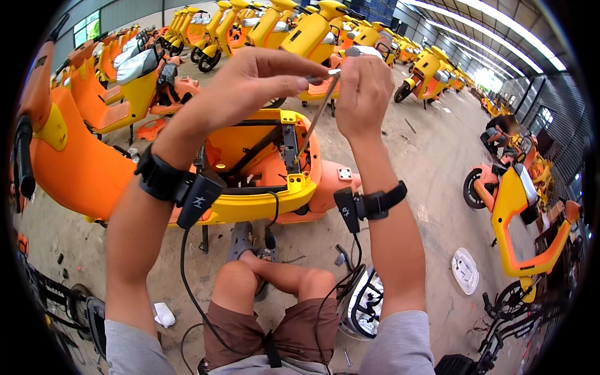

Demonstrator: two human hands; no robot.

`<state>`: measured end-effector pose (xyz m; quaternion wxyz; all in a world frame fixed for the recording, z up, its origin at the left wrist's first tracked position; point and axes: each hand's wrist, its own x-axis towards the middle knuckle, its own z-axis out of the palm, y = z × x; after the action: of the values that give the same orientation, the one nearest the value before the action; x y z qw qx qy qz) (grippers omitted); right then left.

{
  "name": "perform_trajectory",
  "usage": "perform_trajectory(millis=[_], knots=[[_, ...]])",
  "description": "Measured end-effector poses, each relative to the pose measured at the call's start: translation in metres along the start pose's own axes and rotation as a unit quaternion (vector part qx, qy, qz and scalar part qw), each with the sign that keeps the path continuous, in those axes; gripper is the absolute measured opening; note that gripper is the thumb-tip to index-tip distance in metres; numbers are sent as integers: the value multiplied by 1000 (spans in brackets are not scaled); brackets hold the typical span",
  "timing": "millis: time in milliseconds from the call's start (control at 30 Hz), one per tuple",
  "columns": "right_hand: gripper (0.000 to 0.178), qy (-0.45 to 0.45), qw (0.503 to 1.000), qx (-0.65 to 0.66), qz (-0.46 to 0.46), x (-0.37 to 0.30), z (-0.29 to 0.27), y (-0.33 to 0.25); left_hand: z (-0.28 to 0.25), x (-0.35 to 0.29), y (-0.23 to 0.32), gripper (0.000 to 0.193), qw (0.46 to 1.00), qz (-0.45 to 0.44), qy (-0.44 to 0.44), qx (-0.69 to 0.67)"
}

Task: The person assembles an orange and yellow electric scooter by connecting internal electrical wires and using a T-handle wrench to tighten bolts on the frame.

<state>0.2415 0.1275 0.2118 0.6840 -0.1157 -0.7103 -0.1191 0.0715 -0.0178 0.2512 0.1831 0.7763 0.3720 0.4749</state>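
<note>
Raised in front of me, my right hand [364, 97] is closed in a fist round the top of a long, thin metal tool that looks like a T-handle wrench [319, 117]. Its shaft slants down to the left, the tip at the black bracket [290, 145] on the rim of the scooter's open body. My left hand [247, 84] curls beside it, thumb and forefinger at the handle's left end. Below both hands is the yellow and orange scooter [250, 209], its seat off and its hollow [234, 140] exposed. Whether a screw sits under the tip is too small to tell.
Rows of yellow scooters [312, 31] fill the back. At right stand a yellow frame [506, 231] and a seated person [498, 134]. A white plastic piece [465, 270] lies on the floor; a white helmet-like object [362, 306] is by my right leg. Cables hang from my wristbands.
</note>
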Motion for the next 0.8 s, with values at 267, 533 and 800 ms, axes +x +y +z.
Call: perform_trajectory(millis=[267, 533, 800], knots=[[27, 13, 996, -54, -67, -3, 15, 0, 51, 27, 29, 20, 835, 10, 62, 547], [28, 55, 990, 53, -120, -14, 35, 13, 81, 22, 5, 27, 750, 92, 197, 625], [33, 61, 976, 112, -176, 3, 45, 23, 78, 35, 26, 26, 768, 34, 82, 634]])
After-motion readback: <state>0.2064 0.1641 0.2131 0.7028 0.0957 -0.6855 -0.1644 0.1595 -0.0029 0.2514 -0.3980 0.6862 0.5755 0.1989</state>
